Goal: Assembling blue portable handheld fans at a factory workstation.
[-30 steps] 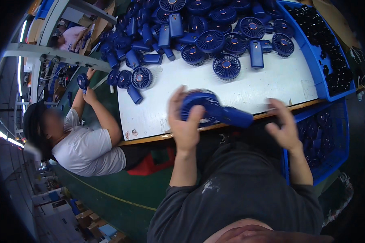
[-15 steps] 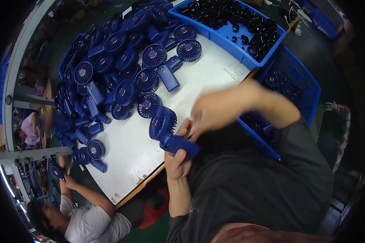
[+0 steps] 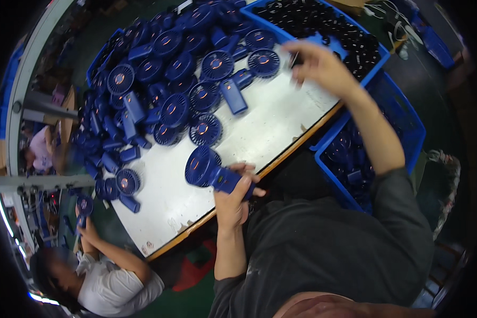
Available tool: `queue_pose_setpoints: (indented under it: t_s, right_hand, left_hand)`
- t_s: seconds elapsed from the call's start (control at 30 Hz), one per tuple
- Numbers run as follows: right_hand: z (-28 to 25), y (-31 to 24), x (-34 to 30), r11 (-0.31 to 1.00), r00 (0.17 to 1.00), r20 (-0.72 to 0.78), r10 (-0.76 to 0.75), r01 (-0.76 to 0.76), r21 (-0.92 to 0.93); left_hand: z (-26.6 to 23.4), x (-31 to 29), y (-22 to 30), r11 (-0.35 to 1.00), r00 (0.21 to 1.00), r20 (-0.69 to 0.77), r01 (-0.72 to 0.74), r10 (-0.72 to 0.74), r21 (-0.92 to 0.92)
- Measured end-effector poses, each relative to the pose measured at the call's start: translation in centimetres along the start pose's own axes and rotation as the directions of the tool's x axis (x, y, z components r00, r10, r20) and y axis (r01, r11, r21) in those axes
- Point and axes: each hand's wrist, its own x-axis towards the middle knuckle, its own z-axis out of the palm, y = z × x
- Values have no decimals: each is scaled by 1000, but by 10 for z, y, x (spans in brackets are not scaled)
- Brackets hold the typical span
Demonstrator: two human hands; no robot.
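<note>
At the table edge (image 3: 170, 244): left hand (image 3: 230, 204), fingers gripping a blue fan (image 3: 200, 167) by its handle.
Beside the tray (image 3: 375, 70): right hand (image 3: 326, 70), blurred, pinching a small dark piece (image 3: 296, 60).

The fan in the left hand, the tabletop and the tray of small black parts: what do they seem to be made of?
Fan: probably dark blue plastic with a satin finish, given its soft sheen and slim ribs.
Tabletop: smooth and white, possibly laminate, as it looks flat and worn to brown near the front.
Tray: likely smooth blue plastic, from its even colour.
</note>
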Motion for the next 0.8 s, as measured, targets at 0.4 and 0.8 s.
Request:
queue_pose_setpoints:
  t_s: [0.4, 0.8]
  right_hand:
    - [154, -6, -70, 829, 839, 358, -410, 506, -236]
    - [179, -16, -46, 652, 731, 473, -492, 670, -357]
  left_hand:
    - [-15, -5, 15, 985, 999, -49, -19, 11, -173]
    - [-19, -10, 3, 940, 979, 191, 133, -75, -315]
